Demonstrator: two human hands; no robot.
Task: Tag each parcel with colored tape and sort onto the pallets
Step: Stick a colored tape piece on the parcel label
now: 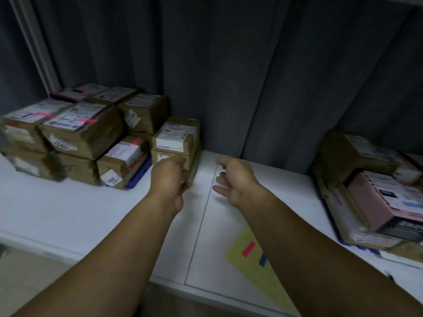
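Small parcel stack [175,143] sitting on table [68,202], at right edge of pile [80,126]. Left hand [170,177] hanging nearest, at its front face, fingers curling, grip unclear; right hand [233,179] hovering beside, loosely open, holding nothing

The left hand [170,177] and right hand [237,181] are bare, as are the 2 forearms [128,236].

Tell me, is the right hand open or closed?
Open: the right hand has loosely spread fingers and holds nothing above the white table.
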